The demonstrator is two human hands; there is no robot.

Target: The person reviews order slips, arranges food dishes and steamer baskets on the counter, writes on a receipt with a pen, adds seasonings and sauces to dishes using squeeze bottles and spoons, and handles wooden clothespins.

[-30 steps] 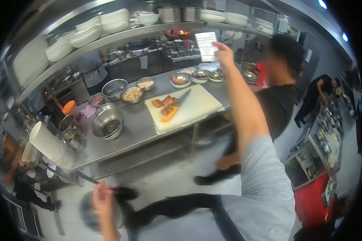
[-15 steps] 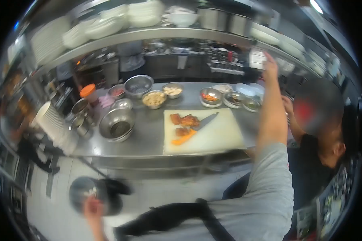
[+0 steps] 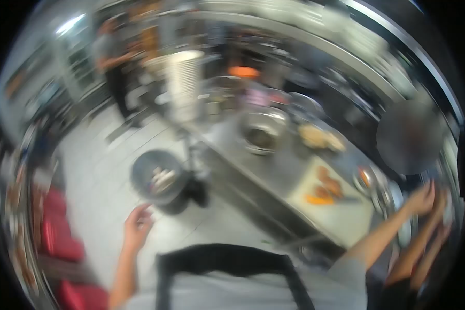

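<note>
My left hand (image 3: pixel 138 223) is low on the left with its fingers curled, just below a grey bin (image 3: pixel 157 178) with pale scraps in it; what the fingers hold, if anything, is too blurred to tell. On the right, my right hand (image 3: pixel 422 199) has its fingers closed near a co-worker's hands (image 3: pixel 440 206). Anything in it is smeared by motion. Between the two, a white cutting board (image 3: pixel 341 219) lies on the steel counter, carrying brown pieces of food (image 3: pixel 329 182), an orange piece (image 3: pixel 319 199) and a knife (image 3: pixel 350 199).
Along the steel counter (image 3: pixel 227 135) stand a tall stack of white bowls (image 3: pixel 184 82), metal bowls (image 3: pixel 263 129) and a container with an orange lid (image 3: pixel 243 72). A shelf (image 3: pixel 305 33) with dishes runs above. Another person (image 3: pixel 113 62) stands at the back left. Red objects (image 3: pixel 62 232) are at left.
The view has swung left, bringing the bin to the centre left. My right arm, earlier raised with a white paper slip, is now lower; the slip cannot be made out in my hand.
</note>
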